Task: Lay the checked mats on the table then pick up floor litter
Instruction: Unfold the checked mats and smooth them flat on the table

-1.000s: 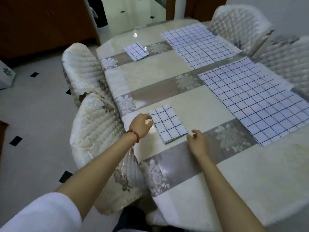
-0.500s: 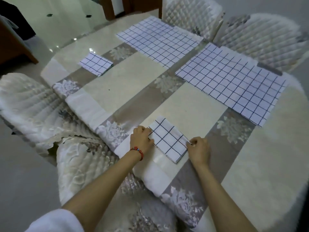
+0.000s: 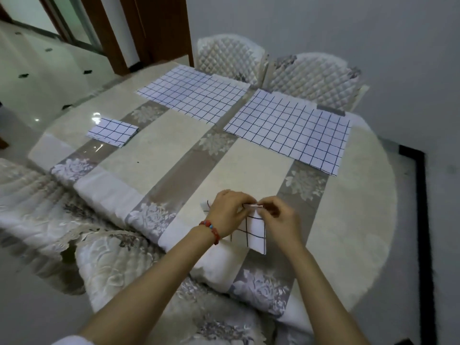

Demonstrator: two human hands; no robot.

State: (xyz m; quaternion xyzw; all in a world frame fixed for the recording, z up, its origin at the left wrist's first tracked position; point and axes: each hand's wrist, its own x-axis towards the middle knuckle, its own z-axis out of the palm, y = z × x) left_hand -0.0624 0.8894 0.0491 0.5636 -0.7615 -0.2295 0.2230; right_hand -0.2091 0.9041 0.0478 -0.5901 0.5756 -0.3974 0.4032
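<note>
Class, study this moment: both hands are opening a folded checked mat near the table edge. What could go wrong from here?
1. The folded checked mat, pinched by the left hand and right hand, sits near the table edge and may slide off as it opens.
2. Opening outward, it might overlap the spread checked mat.

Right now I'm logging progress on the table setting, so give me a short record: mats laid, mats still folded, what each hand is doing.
mats spread flat: two, far mat and right mat, side by side at the table's far edge
mats folded, untouched: one small mat on the left
mat in work: near mat, folded, top edge lifted
left hand: pinching that top edge
right hand: pinching the same edge
table: covered with a patterned cloth
</note>
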